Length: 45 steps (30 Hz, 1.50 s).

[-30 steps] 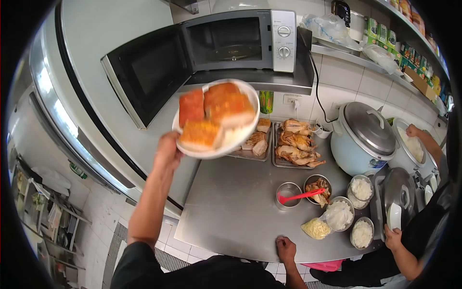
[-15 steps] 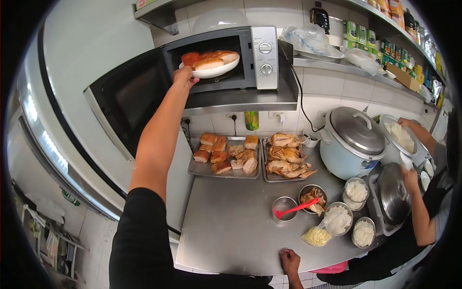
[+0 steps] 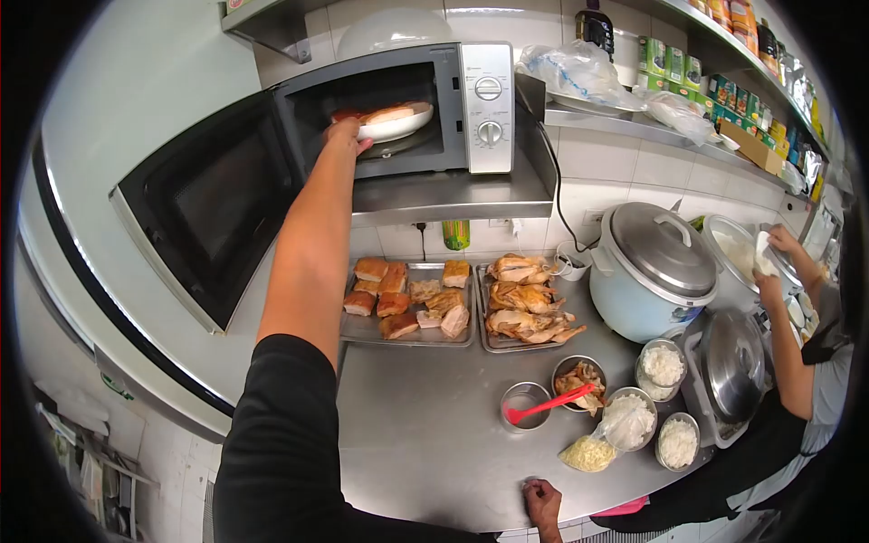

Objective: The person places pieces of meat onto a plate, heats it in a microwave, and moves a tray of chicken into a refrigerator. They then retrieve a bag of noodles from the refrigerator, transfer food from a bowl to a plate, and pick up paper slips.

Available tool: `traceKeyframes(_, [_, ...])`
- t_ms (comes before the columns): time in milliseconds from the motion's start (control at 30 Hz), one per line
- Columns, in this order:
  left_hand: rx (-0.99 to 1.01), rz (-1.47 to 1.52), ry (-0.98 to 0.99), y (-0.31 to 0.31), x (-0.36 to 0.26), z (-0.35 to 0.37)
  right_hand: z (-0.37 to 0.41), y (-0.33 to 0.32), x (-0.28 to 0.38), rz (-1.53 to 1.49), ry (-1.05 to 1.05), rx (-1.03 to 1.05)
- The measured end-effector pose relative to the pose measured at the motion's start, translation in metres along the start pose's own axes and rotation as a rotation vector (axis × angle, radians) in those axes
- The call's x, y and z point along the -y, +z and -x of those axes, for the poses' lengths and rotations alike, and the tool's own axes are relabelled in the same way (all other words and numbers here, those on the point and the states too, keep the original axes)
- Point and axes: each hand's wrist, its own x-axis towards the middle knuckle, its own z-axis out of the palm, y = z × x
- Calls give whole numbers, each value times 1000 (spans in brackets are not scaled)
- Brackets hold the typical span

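Plate with slabs of roast pork sits inside the cavity of the microwave, roughly over the turntable, tilted slightly toward the front. Left hand is at the cavity mouth, arm fully raised, fingers grasping the plate's near rim. Can't tell whether the plate's weight is fully on the turntable.

Microwave door is swung wide open to the left. The dials are in view, but their settings are too small to read.

Right hand is low at the near edge of the desk, resting on it and holding nothing visible. It's too small to tell whether it's clenched or loose.

Progress, as a judgement: the plate is in. The hand isn't off it, the door isn't shut, and nothing shows the oven running.

On the desk below the microwave:
- pork tray with more cut slabs
- chicken tray just beside it
- small steel bowl with a red spoon laid across it and onto the next bowl
- rice bowls near the right edge
- large rice cooker, lid on, behind them

A co-worker at the far right has one hand at a second, open cooker, well apart from the microwave.
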Motion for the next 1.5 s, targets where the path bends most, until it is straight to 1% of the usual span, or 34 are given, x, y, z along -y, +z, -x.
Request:
traceKeyframes(33, [36,34,-20,-2,0,1,-1,0,0,20,-16,5])
traceKeyframes(67, [23,31,-20,-6,2,2,-1,-1,0,24,-16,17])
traceKeyframes(133, [249,197,-55,-23,-1,18,-1,-2,3,-39,46,52])
traceKeyframes(167, [241,223,-69,-32,-4,31,-4,-1,-7,-38,43,69])
traceKeyframes(200, [235,246,-85,-45,-10,61,-6,1,-22,-49,41,83])
traceKeyframes(267, [236,206,420,-96,-17,178,-9,1,-32,-66,39,96])
traceKeyframes(300, [130,80,827,-128,-17,227,-6,0,-22,-85,32,119])
traceKeyframes(333, [-238,-216,1366,-160,-16,260,-5,-4,-16,-98,28,143])
traceKeyframes(367, [-524,-366,1620,-194,-18,283,-4,-7,-15,-92,35,146])
traceKeyframes(400, [-613,-153,1438,-218,-13,292,-5,-6,-16,-66,26,160])
traceKeyframes(433, [-743,-248,1340,-241,-16,294,-6,-5,-17,-43,15,173])
traceKeyframes(467, [-668,-248,1168,-260,-12,280,-8,-6,-19,18,12,189])
traceKeyframes(500, [-663,-246,1174,-271,-14,277,-5,-9,-12,11,12,187])
traceKeyframes(567, [-300,252,736,-279,-18,275,-3,-11,8,30,-64,182])
traceKeyframes(600, [-221,353,600,-282,-13,276,-2,-10,3,24,-62,176])
traceKeyframes(633, [-184,273,634,-280,1,267,-3,-10,-4,6,-55,195])
traceKeyframes(667, [-208,114,616,-271,25,264,-6,-10,-10,-12,-51,213])
traceKeyframes(700, [-141,79,642,-238,37,280,-8,-11,-10,-12,-53,205])
traceKeyframes(733, [67,-30,686,-200,32,305,-7,-10,-8,25,-85,185])
traceKeyframes(767, [218,-255,723,-166,23,319,-5,-11,-6,62,-114,165])
traceKeyframes(833, [272,-275,824,-87,43,278,-2,-14,1,44,-90,169])
traceKeyframes(867, [169,-450,955,-51,43,268,-1,-14,2,22,-74,177])
traceKeyframes(900, [122,-560,956,-23,40,265,-1,-13,-3,18,-72,168])
traceKeyframes(1000, [34,-680,984,37,53,218,-2,-9,-18,-70,-118,132])
traceKeyframes(1067, [23,-689,993,51,56,215,-1,-9,-19,-79,-130,107])
traceKeyframes(1133, [-233,-511,1200,54,60,223,3,-12,-13,-65,-136,99])
traceKeyframes(1167, [-229,-510,1205,54,62,227,3,-13,-9,-49,-152,94])
traceKeyframes(1233, [-156,-468,1245,52,64,247,3,-11,-6,-44,-155,79])
traceKeyframes(1267, [25,-527,1141,54,63,252,2,-10,-6,-29,-155,71])
traceKeyframes(1300, [25,-528,1142,60,63,254,1,-10,-7,-30,-155,71])
traceKeyframes(1367, [37,-845,1035,72,59,253,0,-9,-11,-24,-139,94])
traceKeyframes(1433, [72,-900,1019,79,55,244,1,-11,-7,-12,-157,91])
traceKeyframes(1500, [88,-980,1162,82,55,241,1,-13,-5,-1,-170,85])
